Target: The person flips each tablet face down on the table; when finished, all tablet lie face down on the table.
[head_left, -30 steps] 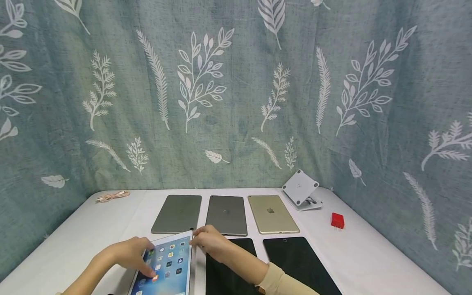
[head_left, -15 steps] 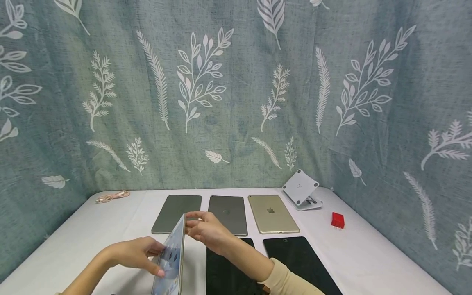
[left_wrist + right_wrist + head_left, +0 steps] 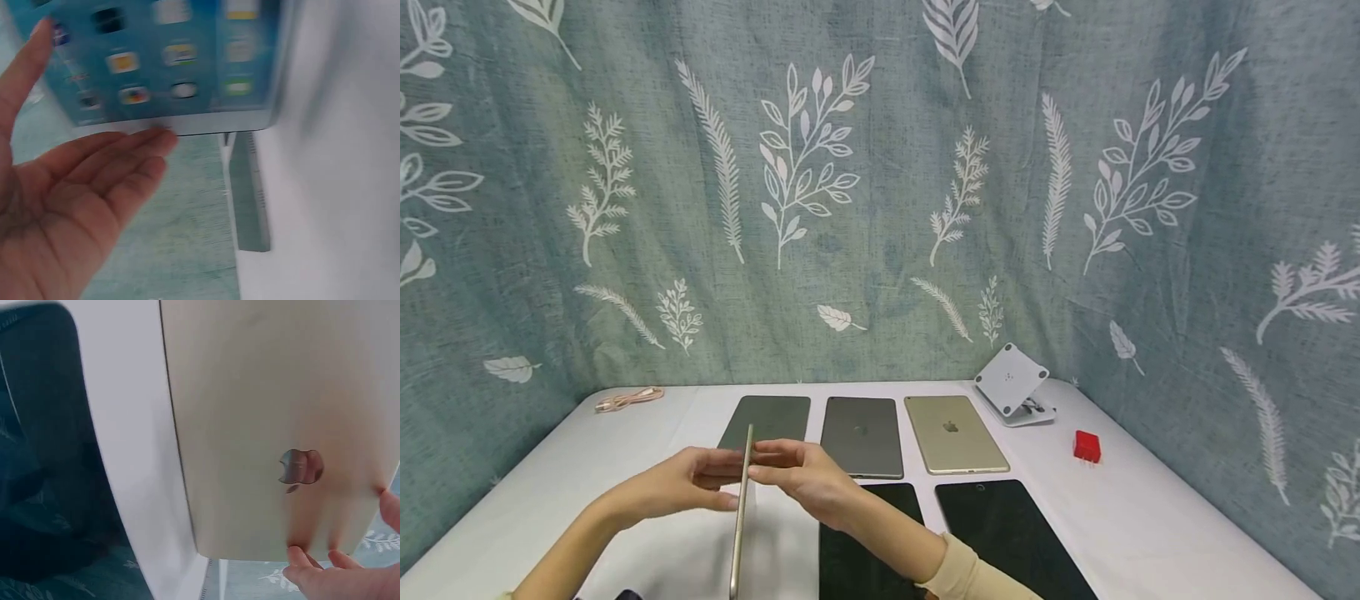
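Observation:
A tablet with a gold back stands on its long edge between my two hands, seen edge-on as a thin line (image 3: 741, 525) in the head view. Its lit screen (image 3: 181, 56) with app icons faces my left hand (image 3: 673, 487). That hand's fingers lie straight, with fingertips (image 3: 164, 139) at the bezel and the thumb over the screen side. My right hand (image 3: 816, 483) is on the other side, its fingertips (image 3: 300, 553) and thumb (image 3: 390, 507) touching the plain back (image 3: 250, 425), which bears an apple logo (image 3: 301, 467). No fingers are seen wrapped round it.
Behind lie a dark green-grey tablet (image 3: 775, 417), a grey tablet (image 3: 861, 437) and a gold tablet (image 3: 955, 433), all face down. Two black-screened tablets (image 3: 868, 550) (image 3: 1007, 533) lie at right. A silver stand (image 3: 1011, 387), red charger (image 3: 1086, 447) and coiled cable (image 3: 628, 399) sit farther out.
The tablet has turned from lying screen-up and tilted to standing upright on its edge. The right hand has moved left with it, and the left hand's fingers have straightened.

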Available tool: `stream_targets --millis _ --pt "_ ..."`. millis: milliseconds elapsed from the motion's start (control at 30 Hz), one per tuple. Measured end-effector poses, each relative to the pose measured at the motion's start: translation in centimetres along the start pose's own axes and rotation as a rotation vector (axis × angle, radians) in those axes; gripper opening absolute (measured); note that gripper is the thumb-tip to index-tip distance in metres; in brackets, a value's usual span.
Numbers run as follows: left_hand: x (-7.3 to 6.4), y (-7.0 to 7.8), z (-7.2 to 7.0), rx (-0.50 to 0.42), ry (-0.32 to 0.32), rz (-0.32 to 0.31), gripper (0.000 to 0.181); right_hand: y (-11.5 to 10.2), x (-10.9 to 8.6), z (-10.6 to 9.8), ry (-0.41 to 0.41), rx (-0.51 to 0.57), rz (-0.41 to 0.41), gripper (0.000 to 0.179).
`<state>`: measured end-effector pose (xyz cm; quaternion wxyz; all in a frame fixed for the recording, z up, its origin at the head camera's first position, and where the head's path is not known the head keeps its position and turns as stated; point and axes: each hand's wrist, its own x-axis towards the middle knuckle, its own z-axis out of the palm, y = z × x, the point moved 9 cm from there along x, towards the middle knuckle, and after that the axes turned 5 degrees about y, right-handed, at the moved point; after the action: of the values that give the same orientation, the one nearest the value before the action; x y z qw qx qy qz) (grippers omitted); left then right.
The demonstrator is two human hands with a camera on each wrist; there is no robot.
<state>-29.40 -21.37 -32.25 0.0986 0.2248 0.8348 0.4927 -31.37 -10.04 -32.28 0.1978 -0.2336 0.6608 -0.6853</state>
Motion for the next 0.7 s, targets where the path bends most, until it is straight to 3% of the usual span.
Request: stream_targets --millis 133,267,433,700 --pt "-0.7 1.6 -1.8 -0.049 0.073 0.056 0.072 1.1 0.3 0.5 -0.050 -0.004 0.044 0.048" --pt "-1.2 2.5 -2.7 -0.016 0.115 0.097 0.073 2.1 0.7 0.9 -0.081 -0.063 0.070 0.052" --pt "-1.6 2.5 -3.0 0.000 0.074 0.111 0.072 3.1 1.1 1.6 -0.121 -0.159 0.083 0.056" --pt "-2.6 1.6 -3.9 0.031 0.022 0.072 0.076 4.6 1.6 1.7 -0.112 -0.367 0.120 0.058"
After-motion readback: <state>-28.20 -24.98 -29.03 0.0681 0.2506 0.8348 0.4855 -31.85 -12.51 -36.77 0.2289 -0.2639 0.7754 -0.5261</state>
